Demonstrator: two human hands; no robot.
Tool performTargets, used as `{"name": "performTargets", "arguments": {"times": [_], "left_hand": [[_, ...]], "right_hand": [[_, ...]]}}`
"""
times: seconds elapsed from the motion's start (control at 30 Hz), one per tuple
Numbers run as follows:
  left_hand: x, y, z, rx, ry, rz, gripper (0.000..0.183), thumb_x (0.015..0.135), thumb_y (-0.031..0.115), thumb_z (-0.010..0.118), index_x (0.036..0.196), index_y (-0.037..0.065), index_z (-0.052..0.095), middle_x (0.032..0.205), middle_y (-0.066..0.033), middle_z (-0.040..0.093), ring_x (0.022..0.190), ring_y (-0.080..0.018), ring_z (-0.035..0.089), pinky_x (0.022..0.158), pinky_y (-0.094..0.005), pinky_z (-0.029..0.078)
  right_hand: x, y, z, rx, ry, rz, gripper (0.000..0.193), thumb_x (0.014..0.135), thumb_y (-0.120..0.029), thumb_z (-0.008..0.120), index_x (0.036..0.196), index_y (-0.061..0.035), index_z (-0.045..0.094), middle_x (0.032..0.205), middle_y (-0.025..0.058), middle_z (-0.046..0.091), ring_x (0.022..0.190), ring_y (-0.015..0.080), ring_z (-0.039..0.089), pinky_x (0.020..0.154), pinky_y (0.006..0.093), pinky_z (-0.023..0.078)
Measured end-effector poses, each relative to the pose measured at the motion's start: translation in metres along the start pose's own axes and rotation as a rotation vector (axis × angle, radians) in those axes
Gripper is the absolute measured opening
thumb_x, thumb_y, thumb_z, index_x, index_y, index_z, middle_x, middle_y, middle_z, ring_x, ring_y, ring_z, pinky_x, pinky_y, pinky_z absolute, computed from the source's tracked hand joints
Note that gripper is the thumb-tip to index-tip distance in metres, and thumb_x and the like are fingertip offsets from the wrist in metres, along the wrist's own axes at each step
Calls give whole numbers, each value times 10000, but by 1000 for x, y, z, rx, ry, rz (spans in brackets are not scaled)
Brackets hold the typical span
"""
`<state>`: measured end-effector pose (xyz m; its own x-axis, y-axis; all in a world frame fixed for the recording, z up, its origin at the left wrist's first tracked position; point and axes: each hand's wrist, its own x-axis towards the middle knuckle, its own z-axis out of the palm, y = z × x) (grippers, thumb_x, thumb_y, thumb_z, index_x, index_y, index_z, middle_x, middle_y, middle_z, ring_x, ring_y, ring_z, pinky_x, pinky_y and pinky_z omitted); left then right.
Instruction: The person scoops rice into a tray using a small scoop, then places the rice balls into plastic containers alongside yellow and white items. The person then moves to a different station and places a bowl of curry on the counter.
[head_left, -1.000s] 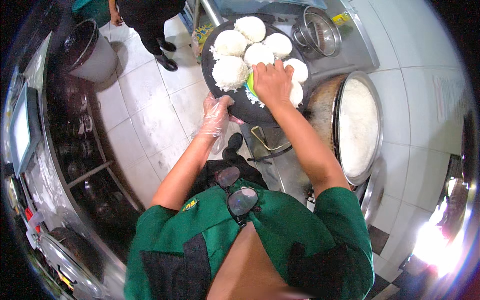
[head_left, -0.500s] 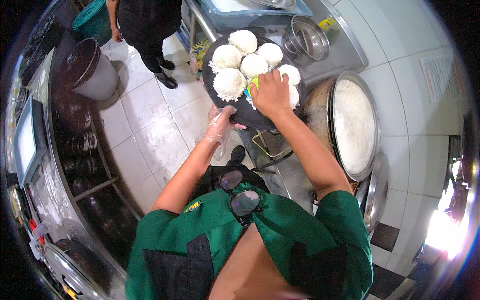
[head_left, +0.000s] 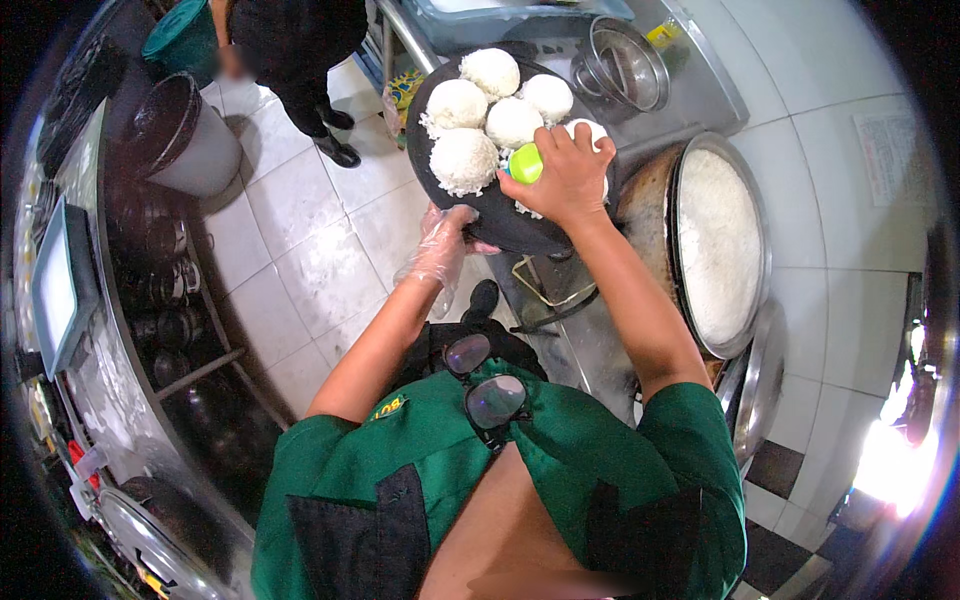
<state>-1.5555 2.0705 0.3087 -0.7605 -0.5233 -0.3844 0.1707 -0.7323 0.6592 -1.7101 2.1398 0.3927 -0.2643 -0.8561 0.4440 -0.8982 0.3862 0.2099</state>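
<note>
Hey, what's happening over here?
Someone is handling mounds of rice on a round black tray. The gloved left hand grips the tray's near edge, while the bare right hand holds a green cup among the mounds. A big pot of rice stands to the right, and another person stands beyond, at upper left.

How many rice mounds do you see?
6 clearly: top mound, upper-left mound, lower-left mound, centre mound, upper-right mound, right mound partly behind the right hand, which may hide more.
</note>
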Motion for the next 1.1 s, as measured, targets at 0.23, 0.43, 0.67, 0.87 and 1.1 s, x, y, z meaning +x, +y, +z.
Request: {"name": "performTargets", "arguments": {"times": [0.23, 0.43, 0.67, 0.87, 1.1], "left_hand": [[0, 2, 6, -1, 42, -38, 360, 780, 92, 514, 1110, -8, 409, 933, -166, 578, 718, -304, 635, 594, -430, 593], [0, -2, 11, 18, 74, -22, 394, 772, 91, 501, 1142, 8, 395, 942, -161, 581, 729, -304, 643, 595, -421, 589], [8, -22, -2, 12, 199, -30, 287, 797, 155, 523, 1022, -23, 518, 923, -139, 618, 738, -279, 652, 616, -401, 596], [11, -35, -23, 126, 147, 65, 190, 846, 269, 535, 867, 83, 569, 861, -61, 602, 769, -232, 617, 614, -444, 573], [5, -26, -15, 60, 390, -30, 137, 761, 183, 610, 817, 68, 558, 858, -53, 587, 822, -224, 590, 746, -458, 526]], "right_hand": [[6, 14, -12, 68, -2, -14, 555, 551, -551, 684, 862, -99, 602, 843, 48, 577, 941, 237, 468, 781, 489, 284], [9, 25, -13, 148, -11, -44, 562, 541, -545, 682, 883, -105, 607, 882, 43, 589, 956, 230, 469, 797, 501, 288], [26, 60, -29, 200, 48, -14, 539, 572, -546, 686, 897, -125, 596, 881, 21, 565, 894, 229, 474, 779, 446, 282], [-34, 282, -62, 424, 19, 479, 523, 788, -539, 569, 978, -56, 628, 912, 185, 620, 910, 357, 554, 833, 435, 406], [-145, 499, -5, -428, -392, 996, 710, 782, -687, 460, 1060, -51, 609, 1065, 186, 605, 1094, 356, 490, 902, 605, 271]]}}
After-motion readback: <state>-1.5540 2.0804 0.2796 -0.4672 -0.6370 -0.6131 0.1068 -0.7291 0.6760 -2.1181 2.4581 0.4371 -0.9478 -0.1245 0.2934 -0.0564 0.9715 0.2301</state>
